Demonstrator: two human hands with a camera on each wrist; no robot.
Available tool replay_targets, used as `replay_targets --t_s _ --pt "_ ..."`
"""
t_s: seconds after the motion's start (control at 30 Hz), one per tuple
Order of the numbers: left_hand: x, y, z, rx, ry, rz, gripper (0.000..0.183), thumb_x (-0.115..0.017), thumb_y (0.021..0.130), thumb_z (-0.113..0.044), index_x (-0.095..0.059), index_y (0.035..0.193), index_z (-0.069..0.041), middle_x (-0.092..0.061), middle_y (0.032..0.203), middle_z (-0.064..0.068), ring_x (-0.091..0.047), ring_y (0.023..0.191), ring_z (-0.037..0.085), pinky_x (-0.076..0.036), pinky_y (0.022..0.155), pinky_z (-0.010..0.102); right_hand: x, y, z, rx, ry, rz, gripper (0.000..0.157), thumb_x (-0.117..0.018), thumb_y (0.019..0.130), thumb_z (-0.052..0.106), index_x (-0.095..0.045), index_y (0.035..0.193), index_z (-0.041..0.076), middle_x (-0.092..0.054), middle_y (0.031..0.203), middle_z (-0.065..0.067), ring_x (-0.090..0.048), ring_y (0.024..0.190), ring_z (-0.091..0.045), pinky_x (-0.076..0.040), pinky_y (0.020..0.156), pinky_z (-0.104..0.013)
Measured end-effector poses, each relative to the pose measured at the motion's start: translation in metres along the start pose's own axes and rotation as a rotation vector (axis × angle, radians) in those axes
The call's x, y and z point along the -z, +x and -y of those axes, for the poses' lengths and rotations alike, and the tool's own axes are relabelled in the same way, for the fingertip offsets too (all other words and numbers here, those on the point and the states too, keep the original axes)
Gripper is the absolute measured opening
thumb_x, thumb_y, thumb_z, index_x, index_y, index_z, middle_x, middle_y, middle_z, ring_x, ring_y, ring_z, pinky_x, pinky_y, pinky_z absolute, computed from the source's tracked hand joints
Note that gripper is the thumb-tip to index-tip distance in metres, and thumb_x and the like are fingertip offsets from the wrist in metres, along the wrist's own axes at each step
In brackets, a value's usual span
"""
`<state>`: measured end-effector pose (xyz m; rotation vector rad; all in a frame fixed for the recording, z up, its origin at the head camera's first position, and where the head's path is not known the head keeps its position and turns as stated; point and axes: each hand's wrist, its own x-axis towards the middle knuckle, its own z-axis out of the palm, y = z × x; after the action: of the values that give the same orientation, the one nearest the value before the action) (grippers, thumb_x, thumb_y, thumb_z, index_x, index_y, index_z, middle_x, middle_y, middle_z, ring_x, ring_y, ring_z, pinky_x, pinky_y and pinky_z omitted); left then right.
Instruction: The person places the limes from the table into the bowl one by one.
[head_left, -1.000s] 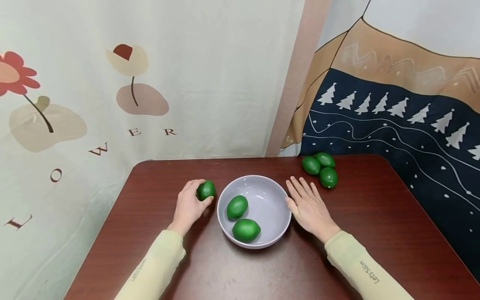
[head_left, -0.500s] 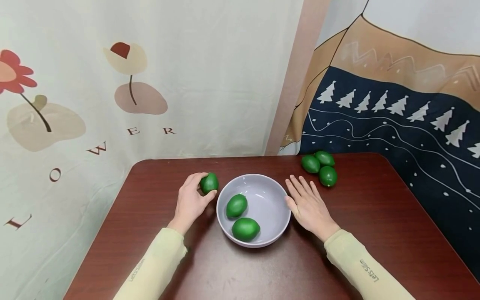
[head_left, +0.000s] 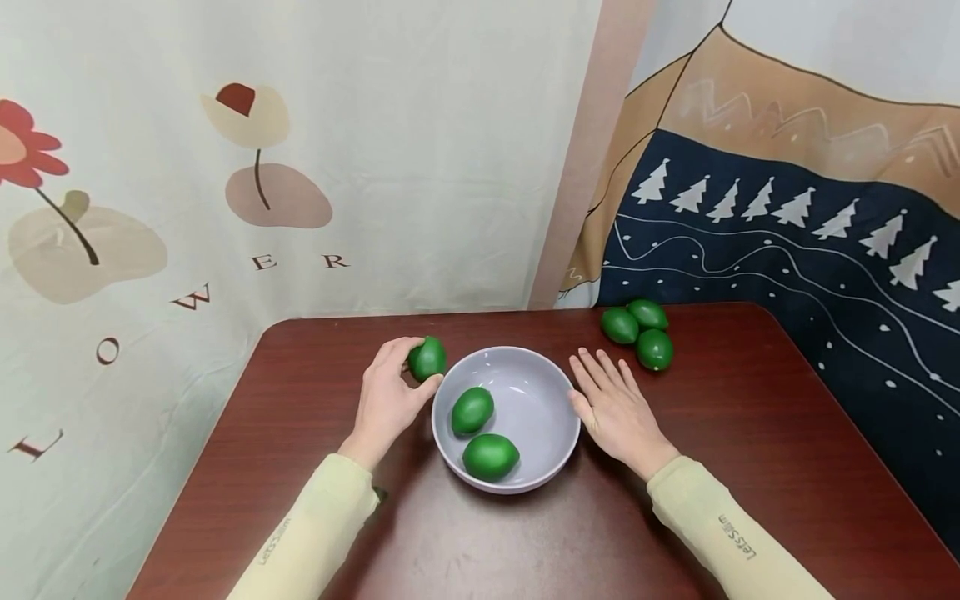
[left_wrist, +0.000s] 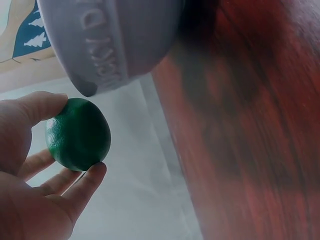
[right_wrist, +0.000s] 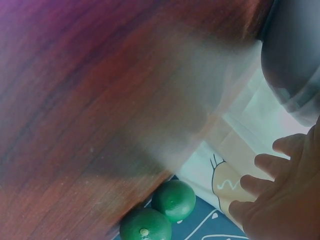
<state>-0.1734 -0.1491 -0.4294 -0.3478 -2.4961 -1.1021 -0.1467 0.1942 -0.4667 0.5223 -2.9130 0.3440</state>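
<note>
The bowl (head_left: 542, 417) stood on the tabletop (head_left: 750, 433) between my left hand (head_left: 386, 400) and right hand (head_left: 618, 414), with two limes (head_left: 491, 457) in it. Three limes (head_left: 627, 327) lay behind my right; one lime (head_left: 428, 359) was in my left.

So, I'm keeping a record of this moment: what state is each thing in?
Bowl: upright on the table
Two inner limes: lying in the bowl
Three far limes: grouped near the table's far edge
Held lime: raised off the table, outside the bowl
Left hand: pinching the held lime
Right hand: fingers straight, beside the bowl; contact unclear
Wall cloths: hanging behind the table
</note>
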Motion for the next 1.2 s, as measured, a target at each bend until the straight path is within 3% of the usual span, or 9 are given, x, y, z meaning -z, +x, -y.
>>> replay_targets --t_s 0.3,0.53,0.87,1.2 --pt "-0.001 0.0 -0.015 -0.051 -0.018 -0.007 0.055 -0.09 0.078 -0.009 -0.067 0.128 -0.004 -0.063 0.128 0.013 -0.069 0.102 0.03 -0.06 0.085 0.046 0.0 0.0 0.0 0.001 0.0 -0.01 0.059 -0.043 0.109 0.038 -0.04 0.159 0.006 -0.033 0.167 -0.015 -0.026 0.155 -0.04 -0.017 0.125 -0.06" --pt "-0.005 -0.002 -0.023 -0.104 -0.002 -0.004 0.055 -0.09 0.079 -0.011 -0.067 0.128 -0.007 -0.064 0.129 0.01 -0.068 0.101 0.025 -0.059 0.081 0.038 -0.001 0.0 -0.001 -0.001 0.005 -0.016 0.059 -0.044 0.109 0.038 -0.04 0.159 0.006 -0.034 0.166 -0.015 -0.027 0.155 -0.04 -0.017 0.125 -0.059" --pt "-0.009 -0.004 -0.035 -0.162 -0.013 0.016 0.057 -0.09 0.078 -0.012 -0.067 0.13 -0.007 -0.064 0.131 0.009 -0.066 0.106 0.025 -0.058 0.079 0.04 0.0 0.0 0.0 0.005 0.018 -0.026 0.06 -0.045 0.109 0.038 -0.041 0.158 0.005 -0.034 0.166 -0.015 -0.028 0.154 -0.039 -0.017 0.126 -0.059" --pt "-0.015 -0.007 -0.048 -0.186 -0.063 0.068 0.057 -0.091 0.077 -0.01 -0.067 0.128 -0.004 -0.064 0.13 0.011 -0.067 0.11 0.027 -0.06 0.09 0.042 0.0 0.001 0.0 0.0 0.011 -0.019 0.061 -0.044 0.109 0.039 -0.039 0.159 0.006 -0.033 0.167 -0.014 -0.027 0.155 -0.039 -0.015 0.126 -0.057"
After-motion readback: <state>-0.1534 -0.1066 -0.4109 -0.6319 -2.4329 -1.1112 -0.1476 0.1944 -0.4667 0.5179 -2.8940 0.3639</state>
